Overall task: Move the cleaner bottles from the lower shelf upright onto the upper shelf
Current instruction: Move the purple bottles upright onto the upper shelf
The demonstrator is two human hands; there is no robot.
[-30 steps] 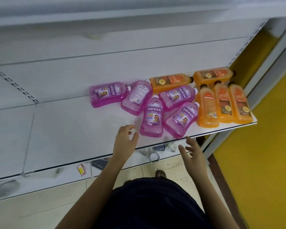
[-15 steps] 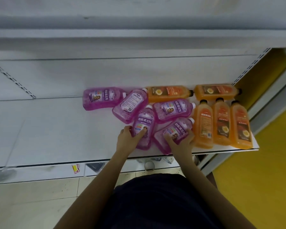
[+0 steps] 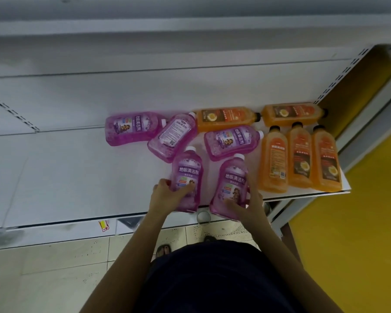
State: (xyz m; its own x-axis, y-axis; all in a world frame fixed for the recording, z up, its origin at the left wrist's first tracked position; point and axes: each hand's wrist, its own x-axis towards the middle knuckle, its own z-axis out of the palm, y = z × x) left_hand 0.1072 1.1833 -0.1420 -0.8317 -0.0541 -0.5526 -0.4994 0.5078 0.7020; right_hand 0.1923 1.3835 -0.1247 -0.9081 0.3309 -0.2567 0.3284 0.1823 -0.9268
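Note:
Several purple and orange cleaner bottles lie on the white lower shelf (image 3: 66, 177). My left hand (image 3: 165, 196) grips a purple bottle (image 3: 186, 175) near its base. My right hand (image 3: 248, 203) grips a second purple bottle (image 3: 231, 184) beside it. Both held bottles point caps away from me at the shelf's front edge. Three more purple bottles (image 3: 131, 127) lie flat behind them. Two orange bottles (image 3: 226, 117) lie sideways at the back, and three orange bottles (image 3: 300, 158) lie side by side at the right. The front edge of the upper shelf (image 3: 190, 28) runs across the top.
A yellow wall (image 3: 359, 222) stands to the right of the shelf's upright post (image 3: 370, 125). The tiled floor (image 3: 54, 267) and my sandalled feet show below the shelf edge. A small price tag (image 3: 103, 225) hangs on the shelf front.
Both hands reached onto the shelf and closed round the two nearest purple bottles, then turned them so their caps point away from me. The view has tilted down and closer.

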